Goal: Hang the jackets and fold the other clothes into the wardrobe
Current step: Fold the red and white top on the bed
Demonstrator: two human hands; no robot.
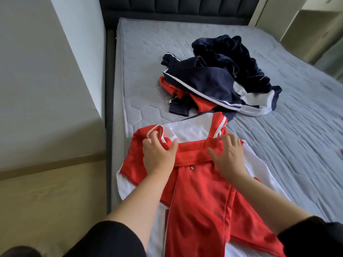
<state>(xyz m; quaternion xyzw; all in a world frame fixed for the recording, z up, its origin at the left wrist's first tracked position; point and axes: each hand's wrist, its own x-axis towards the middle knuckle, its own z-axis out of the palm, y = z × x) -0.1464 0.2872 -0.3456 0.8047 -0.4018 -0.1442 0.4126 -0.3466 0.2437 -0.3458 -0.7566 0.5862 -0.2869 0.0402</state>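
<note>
The red garment (pixel 200 191) is spread on the bed (pixel 287 154). Its fabric is bunched and grasped by the left grip (pixel 157 154) and pressed flat by the released right grip (pixel 229 156).

Grey quilted mattress (pixel 148 52) on a dark bed frame (pixel 109 108), padded headboard (pixel 176 6) at far end; pale wood floor (pixel 46 201) near left, white panel (pixel 37 71) beyond.

One mattress (pixel 278 145), one headboard (pixel 176 8). Two hands: left hand (pixel 159 154), right hand (pixel 229 157). Two garments lie flat: trousers (pixel 200 201) and jacket (pixel 189 129). One heap (pixel 219 80) holds perhaps three more pieces, too tangled to count.
</note>
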